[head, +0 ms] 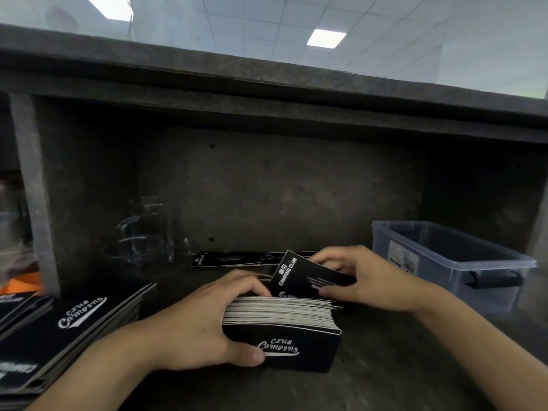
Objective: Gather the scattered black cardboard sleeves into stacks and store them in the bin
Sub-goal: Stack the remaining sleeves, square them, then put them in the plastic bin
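A thick stack of black cardboard sleeves (284,336) printed "Club Camping" stands on edge on the dark shelf, front centre. My left hand (201,327) grips its left end, thumb on the front face and fingers over the top. My right hand (361,280) pinches a single tilted black sleeve (302,277) just behind the stack's right end. More loose sleeves (228,258) lie flat farther back. The clear plastic bin (450,262) sits at the right with nothing visible inside.
A fanned pile of larger black "Club Camping" cards (68,330) lies at the left. Clear glass mugs (145,232) stand at the back left. A dark back wall and overhead ledge enclose the shelf. A vertical divider (32,185) stands at the left.
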Tool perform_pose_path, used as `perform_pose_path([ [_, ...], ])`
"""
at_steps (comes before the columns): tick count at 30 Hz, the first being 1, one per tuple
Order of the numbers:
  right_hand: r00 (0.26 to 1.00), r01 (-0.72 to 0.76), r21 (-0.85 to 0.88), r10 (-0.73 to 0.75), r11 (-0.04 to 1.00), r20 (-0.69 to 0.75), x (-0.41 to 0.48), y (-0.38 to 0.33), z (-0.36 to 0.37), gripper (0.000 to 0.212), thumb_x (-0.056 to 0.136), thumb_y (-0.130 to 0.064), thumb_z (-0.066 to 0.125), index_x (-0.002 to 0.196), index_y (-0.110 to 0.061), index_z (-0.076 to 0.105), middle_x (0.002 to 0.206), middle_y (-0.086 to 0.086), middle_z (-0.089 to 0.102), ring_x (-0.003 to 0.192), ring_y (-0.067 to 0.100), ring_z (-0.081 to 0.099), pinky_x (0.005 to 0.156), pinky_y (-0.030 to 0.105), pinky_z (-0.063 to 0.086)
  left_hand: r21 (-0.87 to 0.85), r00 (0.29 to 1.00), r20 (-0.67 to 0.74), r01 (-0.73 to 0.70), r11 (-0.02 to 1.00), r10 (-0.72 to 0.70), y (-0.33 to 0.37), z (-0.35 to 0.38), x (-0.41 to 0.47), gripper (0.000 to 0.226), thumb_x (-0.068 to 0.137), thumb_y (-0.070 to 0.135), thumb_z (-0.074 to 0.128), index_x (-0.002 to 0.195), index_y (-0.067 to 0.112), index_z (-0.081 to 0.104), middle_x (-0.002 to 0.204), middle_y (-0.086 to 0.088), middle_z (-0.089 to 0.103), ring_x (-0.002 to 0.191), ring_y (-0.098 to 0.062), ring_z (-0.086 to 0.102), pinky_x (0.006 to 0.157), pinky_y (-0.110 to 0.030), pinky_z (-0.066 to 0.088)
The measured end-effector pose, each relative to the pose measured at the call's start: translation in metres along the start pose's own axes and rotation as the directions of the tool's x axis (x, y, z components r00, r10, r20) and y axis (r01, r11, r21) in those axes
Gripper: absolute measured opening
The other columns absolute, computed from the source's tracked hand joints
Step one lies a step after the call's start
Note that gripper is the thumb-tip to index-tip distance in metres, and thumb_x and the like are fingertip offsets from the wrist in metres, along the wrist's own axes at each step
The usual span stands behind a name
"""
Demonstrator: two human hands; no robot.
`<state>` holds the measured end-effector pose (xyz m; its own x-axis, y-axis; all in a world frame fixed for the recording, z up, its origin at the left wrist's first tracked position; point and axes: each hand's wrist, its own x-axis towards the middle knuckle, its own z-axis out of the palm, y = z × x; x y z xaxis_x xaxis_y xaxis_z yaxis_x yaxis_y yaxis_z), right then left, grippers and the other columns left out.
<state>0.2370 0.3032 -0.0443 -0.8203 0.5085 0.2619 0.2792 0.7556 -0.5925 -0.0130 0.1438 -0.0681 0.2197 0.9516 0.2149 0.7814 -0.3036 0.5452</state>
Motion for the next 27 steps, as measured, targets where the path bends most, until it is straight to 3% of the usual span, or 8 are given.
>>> perform_pose_path([
  [4, 1.000, -0.007, -0.051, 0.006, 0.999, -0.011, 0.001, 0.004, 0.003, 0.030, 0.090, -0.012, 0.076, 0.118, -0.020, 0.071, 0.113, -0.007, 0.077, 0.111, 0.005, 0.070, 0.103, 0.038, 0.053, 0.019, 0.998, -0.008, 0.059, 0.998, -0.059, -0.001, -0.001, -0.001, 0.079, 0.070, 0.043, 0.091, 0.129, 0.054, 0.040, 0.130, 0.030, 0.050, 0.119, 0.011, 0.051, 0.106, -0.022, 0.044],
  [8, 0.987, 0.021, -0.070, -0.010, 0.997, 0.159, 0.001, 0.003, 0.017, 0.043, 0.097, -0.002, 0.063, 0.135, -0.022, 0.065, 0.133, -0.011, 0.068, 0.128, -0.001, 0.058, 0.113, 0.025, 0.043, -0.005, 0.996, 0.018, 0.085, 0.996, -0.085, -0.002, 0.000, -0.003, 0.119, 0.068, 0.050, 0.090, 0.145, 0.072, 0.001, 0.153, 0.041, 0.023, 0.140, 0.016, 0.028, 0.121, -0.024, 0.027],
  [10, 0.980, -0.011, -0.075, 0.026, 0.997, 0.195, 0.004, 0.003, 0.018, 0.054, 0.096, -0.005, 0.065, 0.142, -0.030, 0.057, 0.134, -0.014, 0.064, 0.127, -0.006, 0.056, 0.110, 0.019, 0.043, 0.010, 0.998, 0.032, 0.049, 0.999, -0.049, -0.003, 0.000, -0.002, 0.112, 0.071, 0.049, 0.088, 0.150, 0.066, 0.010, 0.153, 0.043, 0.021, 0.140, 0.019, 0.025, 0.122, -0.023, 0.024],
  [13, 0.992, -0.026, -0.203, 0.051, 0.979, 0.115, 0.006, 0.008, 0.015, 0.048, 0.093, -0.018, 0.073, 0.136, -0.033, 0.059, 0.115, -0.013, 0.069, 0.106, -0.006, 0.063, 0.094, 0.016, 0.049, 0.050, 0.999, 0.039, 0.020, 0.999, -0.022, -0.002, 0.000, 0.002, 0.090, 0.075, 0.043, 0.087, 0.151, 0.048, 0.038, 0.145, 0.043, 0.034, 0.133, 0.023, 0.033, 0.119, -0.015, 0.026],
  [16, 0.987, -0.071, -0.204, 0.099, 0.976, 0.129, 0.001, 0.015, 0.006, 0.037, 0.092, -0.022, 0.075, 0.126, -0.031, 0.065, 0.109, -0.012, 0.073, 0.102, 0.000, 0.067, 0.094, 0.025, 0.055, 0.034, 0.999, 0.026, 0.042, 0.999, -0.043, -0.002, 0.001, 0.003, 0.092, 0.074, 0.041, 0.088, 0.151, 0.045, 0.039, 0.144, 0.043, 0.037, 0.131, 0.023, 0.035, 0.117, -0.012, 0.027],
  [22, 0.986, -0.164, 0.195, 0.167, 0.967, 0.000, 0.003, 0.015, 0.002, 0.033, 0.092, -0.017, 0.074, 0.123, -0.026, 0.066, 0.119, -0.005, 0.074, 0.111, 0.010, 0.070, 0.096, 0.030, 0.057, 0.052, 0.996, 0.025, 0.080, 0.995, -0.081, -0.005, 0.002, 0.001, 0.120, 0.073, 0.052, 0.086, 0.155, 0.057, -0.002, 0.158, 0.042, -0.002, 0.145, 0.018, 0.010, 0.120, -0.014, 0.014],
  [25, 0.919, -0.391, 0.563, 0.345, 0.728, 0.191, 0.008, 0.010, 0.015, 0.032, 0.096, -0.013, 0.067, 0.127, -0.018, 0.070, 0.126, 0.004, 0.073, 0.118, 0.018, 0.068, 0.098, 0.033, 0.056, 0.057, 0.995, 0.032, 0.097, 0.994, -0.099, -0.004, 0.001, -0.001, 0.126, 0.071, 0.057, 0.086, 0.151, 0.061, -0.011, 0.156, 0.043, -0.019, 0.147, 0.014, 0.001, 0.123, -0.021, 0.013],
  [27, 0.876, -0.476, 0.593, 0.410, 0.649, 0.255, 0.011, 0.006, 0.023, 0.029, 0.099, -0.013, 0.061, 0.126, -0.013, 0.072, 0.125, 0.008, 0.073, 0.111, 0.018, 0.070, 0.088, 0.030, 0.058, 0.065, 0.997, 0.026, 0.074, 0.995, -0.076, -0.004, 0.002, -0.001, 0.123, 0.071, 0.056, 0.085, 0.152, 0.061, -0.007, 0.158, 0.042, -0.014, 0.148, 0.014, 0.002, 0.125, -0.024, 0.012],
])
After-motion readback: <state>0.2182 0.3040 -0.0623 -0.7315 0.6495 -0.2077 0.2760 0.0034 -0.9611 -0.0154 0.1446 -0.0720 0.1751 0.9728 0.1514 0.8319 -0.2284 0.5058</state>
